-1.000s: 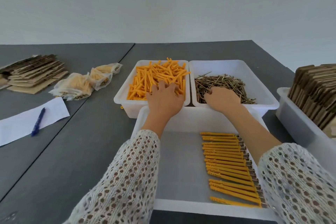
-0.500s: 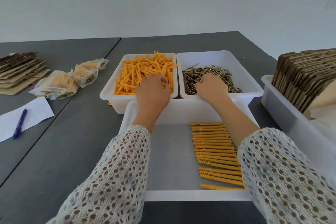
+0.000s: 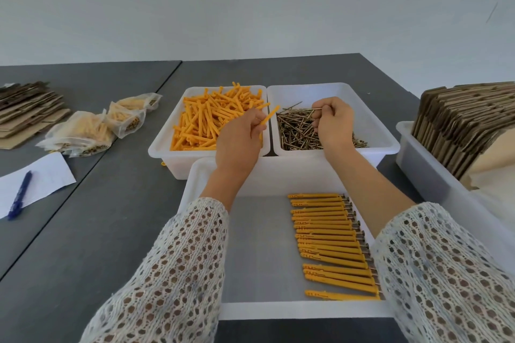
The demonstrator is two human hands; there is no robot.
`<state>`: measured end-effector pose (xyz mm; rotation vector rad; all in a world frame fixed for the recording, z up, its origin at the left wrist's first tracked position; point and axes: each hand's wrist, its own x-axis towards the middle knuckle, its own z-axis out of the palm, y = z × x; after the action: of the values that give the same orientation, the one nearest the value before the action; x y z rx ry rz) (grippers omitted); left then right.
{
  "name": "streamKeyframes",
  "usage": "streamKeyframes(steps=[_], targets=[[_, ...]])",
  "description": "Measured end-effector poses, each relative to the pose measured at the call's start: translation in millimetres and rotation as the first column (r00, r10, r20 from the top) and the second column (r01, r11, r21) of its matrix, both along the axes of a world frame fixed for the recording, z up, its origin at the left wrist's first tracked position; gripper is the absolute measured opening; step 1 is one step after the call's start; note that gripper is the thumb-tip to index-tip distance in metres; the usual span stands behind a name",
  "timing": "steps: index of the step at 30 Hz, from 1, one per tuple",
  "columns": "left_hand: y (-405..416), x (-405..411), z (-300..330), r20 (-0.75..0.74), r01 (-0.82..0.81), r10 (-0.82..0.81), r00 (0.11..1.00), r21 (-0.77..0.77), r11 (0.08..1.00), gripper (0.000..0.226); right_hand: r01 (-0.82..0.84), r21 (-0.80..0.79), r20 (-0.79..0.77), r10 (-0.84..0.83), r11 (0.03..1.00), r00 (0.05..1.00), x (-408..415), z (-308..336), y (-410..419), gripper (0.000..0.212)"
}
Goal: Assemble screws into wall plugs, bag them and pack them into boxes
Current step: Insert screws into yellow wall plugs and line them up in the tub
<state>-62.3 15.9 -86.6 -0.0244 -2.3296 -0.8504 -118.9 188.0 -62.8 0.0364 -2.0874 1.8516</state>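
My left hand (image 3: 241,138) pinches one orange wall plug (image 3: 269,117) above the right edge of the white bin of orange plugs (image 3: 167,147). My right hand (image 3: 333,125) pinches a thin screw (image 3: 317,109) over the white bin of loose screws (image 3: 381,131). The plug's tip points toward the screw, with a gap between them. In front, a larger white tray (image 3: 250,309) holds a row of several assembled plugs with screws (image 3: 328,242) along its right side.
Several filled clear bags (image 3: 92,128) lie at the left on the dark table (image 3: 83,231), behind them flat cardboard boxes (image 3: 25,108). A sheet of paper (image 3: 50,178) with a blue pen (image 3: 19,195) sits nearer. A bin of flat cartons (image 3: 468,122) stands at the right.
Both hands have lifted out of the bins. The left now holds a plug and the right a screw, and they have drawn toward each other.
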Motion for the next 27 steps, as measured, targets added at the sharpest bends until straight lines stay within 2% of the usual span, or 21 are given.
streamKeyframes(steps=[4,10,20,24,27], targets=[[0.1,-2.1,-0.4,0.033,-0.026,0.026,0.999,0.002,1.000,0.018,-0.034,-0.091,0.027,0.037,0.995,0.999,-1.1,0.9,0.8,0.037],[1.6,-1.3,-0.2,-0.016,-0.080,0.079,0.997,-0.057,0.995,0.018,0.033,-0.149,0.045,-0.027,0.988,0.999,-3.5,-1.0,1.1,0.035],[4.1,2.4,4.4,-0.026,-0.067,0.064,0.998,-0.105,0.992,0.013,0.027,-0.033,0.024,-0.026,0.999,0.999,-3.2,-2.1,-1.0,0.035],[5.4,3.5,5.6,-0.058,-0.071,0.068,0.996,-0.050,0.996,0.014,0.051,-0.090,0.059,-0.045,0.995,0.997,-4.2,-1.6,1.1,0.035],[6.2,2.0,7.2,-0.075,0.015,-0.012,0.997,0.041,0.999,0.008,0.053,-0.112,0.070,-0.046,0.992,0.997,-3.9,-1.3,1.6,0.034]])
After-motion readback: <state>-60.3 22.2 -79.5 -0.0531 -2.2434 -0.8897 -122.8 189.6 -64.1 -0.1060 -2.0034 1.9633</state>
